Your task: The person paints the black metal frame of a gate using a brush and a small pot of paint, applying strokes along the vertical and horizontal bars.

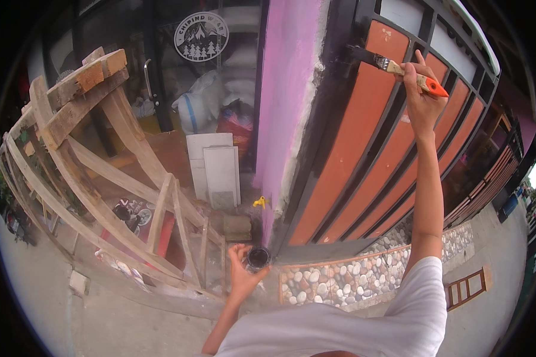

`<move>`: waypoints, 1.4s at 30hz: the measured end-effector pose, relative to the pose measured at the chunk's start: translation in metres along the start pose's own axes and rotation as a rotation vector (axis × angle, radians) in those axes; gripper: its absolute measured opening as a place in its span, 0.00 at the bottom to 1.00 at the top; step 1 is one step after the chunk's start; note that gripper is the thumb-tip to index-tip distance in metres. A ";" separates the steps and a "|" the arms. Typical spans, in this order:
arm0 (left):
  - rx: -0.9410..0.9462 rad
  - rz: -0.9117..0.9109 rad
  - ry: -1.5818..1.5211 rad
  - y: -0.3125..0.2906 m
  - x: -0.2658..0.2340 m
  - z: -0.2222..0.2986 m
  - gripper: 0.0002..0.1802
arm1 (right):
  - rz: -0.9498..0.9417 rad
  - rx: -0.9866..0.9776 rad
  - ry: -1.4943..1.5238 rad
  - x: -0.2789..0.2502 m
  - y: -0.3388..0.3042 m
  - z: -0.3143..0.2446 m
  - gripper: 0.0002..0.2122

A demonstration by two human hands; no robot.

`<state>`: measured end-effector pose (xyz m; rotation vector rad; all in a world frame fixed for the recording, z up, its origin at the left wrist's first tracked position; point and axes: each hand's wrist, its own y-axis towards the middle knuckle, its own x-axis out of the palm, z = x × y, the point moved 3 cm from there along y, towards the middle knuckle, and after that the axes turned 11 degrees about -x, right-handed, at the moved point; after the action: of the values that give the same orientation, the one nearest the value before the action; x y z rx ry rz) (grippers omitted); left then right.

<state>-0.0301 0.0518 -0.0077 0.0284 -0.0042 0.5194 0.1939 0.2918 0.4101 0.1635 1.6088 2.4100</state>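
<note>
High on the right, my right hand (pixel 426 98) grips a paintbrush (pixel 394 65) by its wooden handle, which ends in an orange tip. Its dark bristles touch or nearly touch the black frame (pixel 351 59) beside an orange panel (pixel 351 137). One finger of that hand sticks up. Low in the middle, my left hand (pixel 244 276) is closed around a small round cup (pixel 258 257) of dark paint. The cup is upright, its opening facing me. The black frame's edge meets a rough whitish strip along the pink wall (pixel 289 83).
A wooden frame (pixel 89 149) of beams stands at the left. Behind it are a glass door (pixel 155 89), white sacks (pixel 205 98) and pale boards (pixel 214 169). A yellow tap (pixel 259 203) juts out by the wall. Pebble-faced edging (pixel 339 279) runs below the panels; a small wooden ladder (pixel 466 290) lies right.
</note>
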 end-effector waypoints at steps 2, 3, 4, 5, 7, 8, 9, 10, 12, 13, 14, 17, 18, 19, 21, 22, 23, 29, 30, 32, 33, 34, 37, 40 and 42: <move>0.000 0.007 0.008 -0.001 0.003 -0.003 0.50 | 0.042 0.005 -0.015 -0.006 -0.007 0.000 0.07; -0.009 -0.002 -0.024 -0.001 0.006 -0.005 0.50 | 0.034 -0.062 -0.057 -0.005 -0.008 -0.003 0.06; -0.019 -0.013 -0.052 0.000 0.008 -0.005 0.50 | 0.027 -0.124 -0.102 -0.004 -0.011 -0.007 0.06; -0.015 -0.012 -0.037 -0.002 0.011 -0.003 0.50 | 0.027 -0.129 -0.147 -0.002 -0.014 -0.011 0.03; -0.057 -0.006 -0.072 -0.006 0.016 0.003 0.48 | 0.029 -0.189 -0.213 0.003 -0.013 -0.023 0.02; -0.052 -0.005 -0.058 -0.007 0.017 0.005 0.48 | 0.018 -0.257 -0.274 0.006 -0.011 -0.031 0.02; -0.056 -0.011 -0.061 -0.008 0.019 0.007 0.48 | -0.014 -0.262 -0.284 0.009 -0.009 -0.036 0.04; -0.062 -0.014 -0.066 -0.009 0.019 0.007 0.48 | -0.003 -0.255 -0.288 0.014 -0.009 -0.038 0.04; -0.059 -0.013 -0.043 -0.010 0.015 0.003 0.48 | 0.000 -0.350 -0.306 0.026 -0.009 -0.045 0.05; -0.051 -0.021 -0.062 -0.010 0.016 0.001 0.48 | -0.032 -0.370 -0.318 0.030 -0.007 -0.047 0.07; -0.043 -0.028 -0.081 -0.010 0.015 0.002 0.48 | -0.031 -0.367 -0.326 0.032 -0.005 -0.050 0.07; -0.075 -0.034 -0.072 -0.010 0.007 0.002 0.49 | -0.022 -0.359 -0.296 0.032 -0.002 -0.062 0.06; -0.084 -0.025 -0.055 -0.009 0.004 0.001 0.49 | -0.022 -0.359 -0.298 0.030 -0.001 -0.063 0.06; -0.085 -0.031 -0.058 -0.009 0.002 0.000 0.49 | -0.019 -0.337 -0.330 0.024 -0.002 -0.062 0.06; -0.076 -0.034 -0.057 -0.007 -0.004 -0.001 0.49 | -0.030 -0.314 -0.386 0.021 -0.002 -0.056 0.06; -0.081 -0.043 -0.057 -0.006 -0.007 -0.002 0.49 | -0.038 -0.311 -0.392 0.023 -0.003 -0.053 0.06; -0.085 -0.046 -0.057 -0.004 -0.009 -0.002 0.49 | -0.067 -0.311 -0.397 0.026 -0.006 -0.051 0.06; -0.080 -0.067 -0.062 -0.003 -0.016 -0.002 0.49 | -0.127 -0.329 -0.342 0.022 -0.017 -0.068 0.06; -0.075 -0.068 -0.061 -0.003 -0.017 -0.003 0.50 | -0.129 -0.325 -0.344 0.023 -0.015 -0.066 0.06; -0.101 -0.076 -0.036 -0.004 -0.016 -0.002 0.50 | -0.140 -0.282 -0.418 0.023 -0.015 -0.056 0.06; -0.119 -0.075 -0.014 -0.004 -0.016 -0.002 0.50 | -0.148 -0.286 -0.413 0.026 -0.019 -0.054 0.06; -0.118 -0.079 -0.015 -0.004 -0.015 -0.002 0.50 | -0.150 -0.287 -0.415 0.029 -0.022 -0.057 0.06; -0.100 -0.068 -0.024 -0.005 -0.015 -0.005 0.51 | -0.175 -0.350 -0.302 0.034 -0.030 -0.073 0.07; -0.106 -0.071 -0.056 -0.006 -0.014 -0.011 0.50 | -0.126 -0.312 -0.343 0.026 -0.028 -0.073 0.07; -0.117 -0.071 -0.074 -0.008 -0.010 -0.008 0.50 | -0.111 -0.305 -0.391 0.024 -0.028 -0.064 0.07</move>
<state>-0.0353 0.0403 -0.0163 -0.0670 -0.1053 0.4457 0.1604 0.2509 0.3589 0.4446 1.0437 2.3203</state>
